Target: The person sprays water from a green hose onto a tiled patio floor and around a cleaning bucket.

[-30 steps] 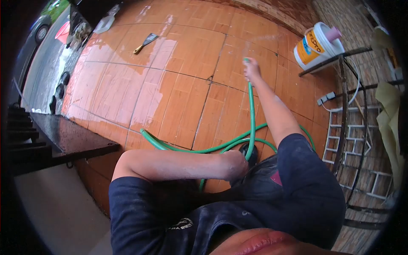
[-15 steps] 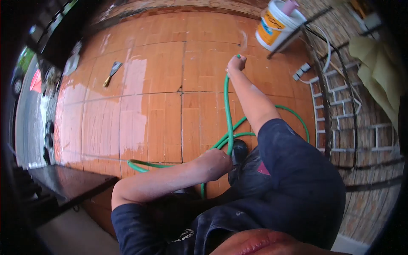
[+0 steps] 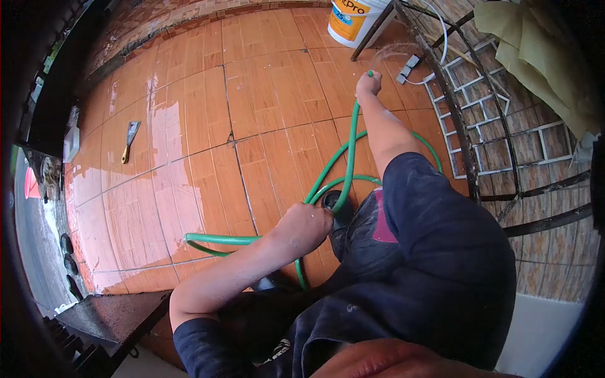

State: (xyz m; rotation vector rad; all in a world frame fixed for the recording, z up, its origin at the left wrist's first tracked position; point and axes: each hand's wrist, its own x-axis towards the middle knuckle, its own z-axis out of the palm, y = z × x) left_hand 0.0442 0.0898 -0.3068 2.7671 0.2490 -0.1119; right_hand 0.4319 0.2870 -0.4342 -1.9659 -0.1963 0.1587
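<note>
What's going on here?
Someone is running water from a green hose over an orange tiled floor. The right hand holds the hose near its open end, arm stretched out; the left hand is closed on it lower down. Much of the floor at left looks wet. A scraper lies there, and a white bucket stands at the far side.

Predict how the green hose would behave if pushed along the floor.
The hose would probably bend rather than stay straight, since it lies in curving loops. It may feel slippery, as water sprays from its end at the right hand and the floor shines wet.
</note>
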